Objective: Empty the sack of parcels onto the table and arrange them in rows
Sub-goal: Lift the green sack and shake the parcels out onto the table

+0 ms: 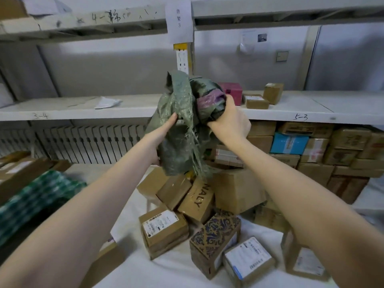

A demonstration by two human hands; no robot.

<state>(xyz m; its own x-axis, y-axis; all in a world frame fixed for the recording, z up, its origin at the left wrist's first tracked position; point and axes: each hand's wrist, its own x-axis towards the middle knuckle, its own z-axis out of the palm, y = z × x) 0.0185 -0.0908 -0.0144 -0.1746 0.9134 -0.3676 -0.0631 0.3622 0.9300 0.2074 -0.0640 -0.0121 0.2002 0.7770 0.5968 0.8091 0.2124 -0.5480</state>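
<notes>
A crumpled green woven sack (182,121) hangs in the air above the white table (133,265). My right hand (228,119) grips its bunched upper part. My left hand (164,129) holds the sack's left side, its fingers partly hidden in the fabric. Below the sack lies a loose heap of brown cardboard parcels (197,200). Nearer to me sit a labelled box (164,227), a box with a blue paisley pattern (216,235) and one with a white label (247,258).
A green-and-white checked bundle (35,200) and long cartons (22,171) lie at the left. Stacked boxes (322,150) fill the space under the shelf (291,113) at the right. A pink box (232,91) and small cartons stand on that shelf.
</notes>
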